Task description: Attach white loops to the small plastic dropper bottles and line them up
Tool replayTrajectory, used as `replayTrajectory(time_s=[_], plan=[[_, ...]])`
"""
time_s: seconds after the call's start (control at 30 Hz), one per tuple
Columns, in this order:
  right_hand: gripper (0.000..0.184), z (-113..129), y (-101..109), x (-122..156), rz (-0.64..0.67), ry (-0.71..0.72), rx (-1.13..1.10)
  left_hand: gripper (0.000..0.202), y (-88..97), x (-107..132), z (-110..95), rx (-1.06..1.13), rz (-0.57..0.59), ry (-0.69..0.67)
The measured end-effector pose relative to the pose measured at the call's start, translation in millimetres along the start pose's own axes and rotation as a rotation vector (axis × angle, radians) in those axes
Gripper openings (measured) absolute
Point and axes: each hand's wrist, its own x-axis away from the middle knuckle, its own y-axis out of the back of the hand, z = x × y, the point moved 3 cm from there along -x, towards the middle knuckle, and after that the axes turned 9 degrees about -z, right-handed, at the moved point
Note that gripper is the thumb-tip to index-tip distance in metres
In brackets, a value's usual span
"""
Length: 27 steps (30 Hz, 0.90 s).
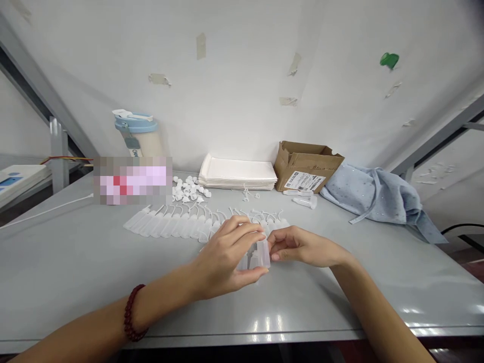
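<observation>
A small translucent plastic bottle (pixel 263 253) stands upright between the thumb and fingertips of my left hand (pixel 227 252), thumb at its bottom and fingers at its top. My right hand (pixel 298 245) has curled fingers, with thumb and index finger at the right side of the same bottle. Behind and below my left hand, more clear bottles (pixel 254 259) show in part. Beyond both hands runs a row of flat-lying translucent bottles (pixel 181 226) with thin bent white tips; my left hand hides part of the row.
White caps (pixel 189 190) lie piled behind the row. Farther back are a stack of white trays (pixel 238 174), an open cardboard box (pixel 308 166), two loose clear bottles (pixel 305 201), a blue cloth (pixel 374 196) and a blue-lidded tumbler (pixel 138 133). The grey table (pixel 181 307) has its front edge close to me.
</observation>
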Motion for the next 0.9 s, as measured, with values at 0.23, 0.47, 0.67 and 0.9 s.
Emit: replayTrajectory(time_s=[0.23,0.47,0.67,0.9], plan=[[0.017,0,5,3,-0.027,-0.011,0.071,0.041,-8.7,4,-5,0.042,0.207,-0.006],[0.024,1,5,4,-0.028,-0.071,0.068,0.038,-12.8,5,-8,0.036,0.334,0.015],[0.026,-2,5,3,-0.015,-0.121,0.092,0.035,-19.2,10,-9,-0.012,0.412,0.033],[0.025,-6,2,1,0.011,-0.166,0.091,0.029,-21.9,11,-13,-0.151,0.447,0.005]])
